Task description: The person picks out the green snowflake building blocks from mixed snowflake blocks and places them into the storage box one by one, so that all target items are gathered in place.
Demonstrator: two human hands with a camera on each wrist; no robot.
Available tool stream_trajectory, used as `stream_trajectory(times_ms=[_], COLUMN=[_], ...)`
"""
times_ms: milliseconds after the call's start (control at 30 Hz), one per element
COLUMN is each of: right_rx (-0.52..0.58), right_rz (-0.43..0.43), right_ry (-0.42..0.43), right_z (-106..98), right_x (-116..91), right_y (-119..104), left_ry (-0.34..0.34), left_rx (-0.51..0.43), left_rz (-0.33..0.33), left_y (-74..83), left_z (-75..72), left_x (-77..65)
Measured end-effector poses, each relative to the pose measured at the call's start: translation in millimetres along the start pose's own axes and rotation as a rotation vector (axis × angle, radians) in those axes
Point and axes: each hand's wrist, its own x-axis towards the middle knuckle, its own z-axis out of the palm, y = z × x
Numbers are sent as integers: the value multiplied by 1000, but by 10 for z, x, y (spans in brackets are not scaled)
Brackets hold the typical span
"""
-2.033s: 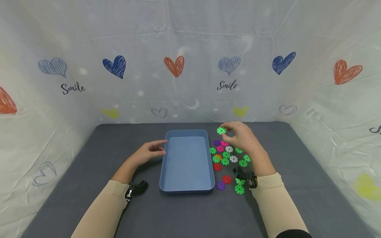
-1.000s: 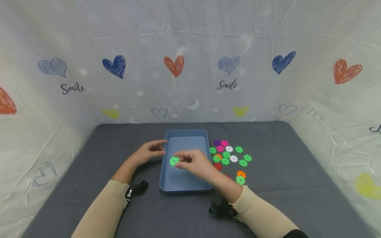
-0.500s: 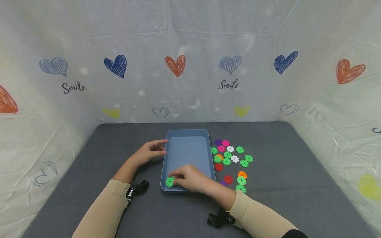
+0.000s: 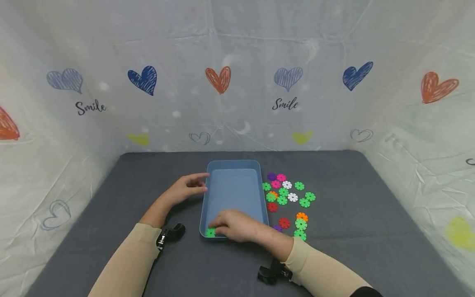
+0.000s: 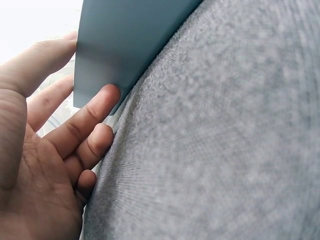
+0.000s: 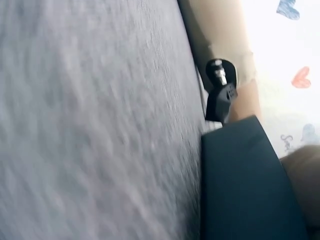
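A blue rectangular tray [image 4: 234, 194] lies on the grey cloth, near the middle in the head view. My left hand [image 4: 186, 189] touches the tray's left rim with its fingertips, its fingers relaxed; in the left wrist view those fingers [image 5: 106, 97] meet the tray's outer wall [image 5: 127, 47]. Inside the tray's near left corner, my right hand [image 4: 239, 226] pinches a green notched plastic disc [image 4: 210, 232] by its right edge, low over the tray floor. The right wrist view shows mostly the tray's dark outer side [image 6: 245, 180], with the fingertips and disc hidden.
Right of the tray lie several loose notched discs: green [image 4: 299, 186], white [image 4: 292, 197], red [image 4: 284, 223], pink [image 4: 281, 177], purple [image 4: 272, 177] and orange [image 4: 302, 216]. My right forearm crosses the tray's near right corner. A patterned sheet [image 4: 237, 119] hangs behind the table.
My right hand has carried the green disc from above the loose discs leftward, then down into the tray's near left corner. My left hand has stayed at the rim.
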Motion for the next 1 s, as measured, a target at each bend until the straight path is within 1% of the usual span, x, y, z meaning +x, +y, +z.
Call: stream_trajectory(times_ms=[100,200,367,433,533,633,767,867,1000], right_rx=[-87,-89,-20,32,88,99,107,136,156], right_rz=[-41,-47,-45,-48,-58,-62,-28,-1,14], right_ry=[-54,-93,-121,-130,-127,-80,22,98,193], right_z=[-28,-55,-131,-198,-352,-535,-765,-908,-1066], right_x=[1,-5,-51,-88,-165,-255,-376,-457,-543], right_y=[-12,-21,-49,-73,-124,-170,-169,-129,-56], left_ry=[3,11,11,8,9,23,34,31,25], left_rx=[5,12,10,11,15,21,28,27,18], left_rz=[1,12,9,6,13,14,11,10,7], left_y=[1,-9,-21,-21,-22,-26,-23,-4,11], left_z=[-10,-12,5,16,28,34,34,33,30], left_x=[-2,-4,0,-1,-5,1,15,11,5])
